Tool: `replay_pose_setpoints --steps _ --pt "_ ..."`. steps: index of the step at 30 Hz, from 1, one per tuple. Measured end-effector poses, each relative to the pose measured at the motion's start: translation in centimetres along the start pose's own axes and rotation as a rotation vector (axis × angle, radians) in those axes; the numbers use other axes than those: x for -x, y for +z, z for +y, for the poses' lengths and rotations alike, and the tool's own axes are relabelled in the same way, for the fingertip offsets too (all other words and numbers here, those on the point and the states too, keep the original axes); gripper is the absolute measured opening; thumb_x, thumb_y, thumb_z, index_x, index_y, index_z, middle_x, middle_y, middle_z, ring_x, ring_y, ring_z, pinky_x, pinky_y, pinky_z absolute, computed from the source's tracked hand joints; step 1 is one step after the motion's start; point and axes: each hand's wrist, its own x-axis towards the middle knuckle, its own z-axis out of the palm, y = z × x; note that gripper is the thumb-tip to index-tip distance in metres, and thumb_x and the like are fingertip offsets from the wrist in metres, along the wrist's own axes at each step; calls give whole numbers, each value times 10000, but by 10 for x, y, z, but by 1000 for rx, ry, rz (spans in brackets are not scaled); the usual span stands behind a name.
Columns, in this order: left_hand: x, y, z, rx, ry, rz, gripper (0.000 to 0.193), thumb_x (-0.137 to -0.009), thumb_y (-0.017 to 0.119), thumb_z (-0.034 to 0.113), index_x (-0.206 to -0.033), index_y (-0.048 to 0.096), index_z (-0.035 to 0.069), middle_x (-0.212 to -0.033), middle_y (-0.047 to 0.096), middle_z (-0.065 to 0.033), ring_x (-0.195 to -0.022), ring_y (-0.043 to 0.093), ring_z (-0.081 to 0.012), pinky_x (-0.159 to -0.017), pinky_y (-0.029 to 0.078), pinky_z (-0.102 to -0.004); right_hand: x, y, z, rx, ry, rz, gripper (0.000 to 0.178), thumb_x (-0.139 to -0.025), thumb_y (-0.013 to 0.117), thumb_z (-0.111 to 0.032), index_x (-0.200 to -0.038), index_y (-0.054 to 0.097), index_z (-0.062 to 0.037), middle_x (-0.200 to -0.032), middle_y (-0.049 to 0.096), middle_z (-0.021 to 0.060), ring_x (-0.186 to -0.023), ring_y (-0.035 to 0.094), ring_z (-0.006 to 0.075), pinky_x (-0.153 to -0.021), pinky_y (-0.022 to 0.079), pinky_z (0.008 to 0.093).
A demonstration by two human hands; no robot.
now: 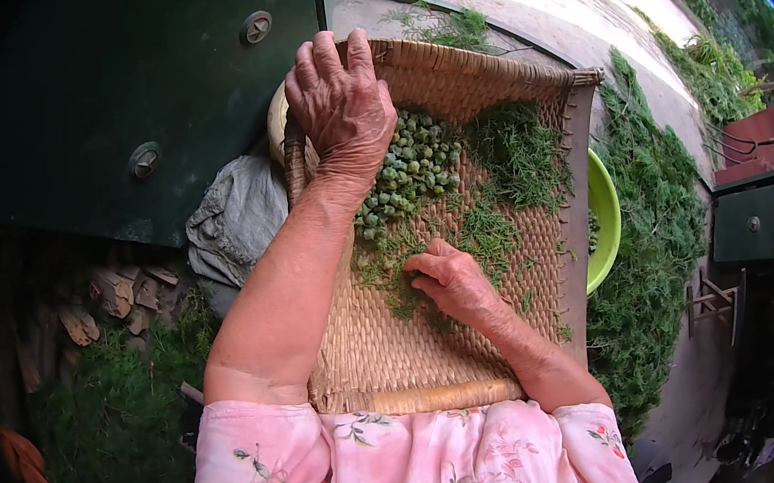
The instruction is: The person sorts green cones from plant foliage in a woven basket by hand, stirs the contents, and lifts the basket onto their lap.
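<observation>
Fingers (423,264) of right hand (457,283) curl over sprigs (401,299) — hold unclear; left hand (340,104) clasps woven tray (420,362) — tips hidden.

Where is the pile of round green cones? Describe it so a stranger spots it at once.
Find the big woven tray. Toward its far end, just right of the left hand, lies the pile of round green cones. Its knobbly balls set it apart from the feathery sprigs farther right.

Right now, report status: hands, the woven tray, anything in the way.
Left hand holding woven tray, far-left rim. Right hand at loose green sprigs, grip unclear. Round green cones heaped beyond right hand. Left forearm hides part of tray's left edge.
</observation>
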Motion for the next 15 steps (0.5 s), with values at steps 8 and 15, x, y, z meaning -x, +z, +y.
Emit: replay_pose_setpoints --steps 8,15 --pt "2 0 -1 10 -6 5 669 -628 790 220 -1227 507 124 -1229 454 -110 -1164 424 -300 -930 356 -455 -6 -18 1 -1177 444 -42 157 -808 678 -39 -946 606 -26 -874 598 48 -740 596 148 -585 464 272" --pt "2 2 1 37 -1 20 662 -632 781 214 -1224 506 102 -1226 448 -119 -1160 423 -307 -925 350 -463 -22 10 -11 -158 -50 127 222 -755 685 -33 -957 596 -12 -823 573 109 -775 587 255 -677 472 343"
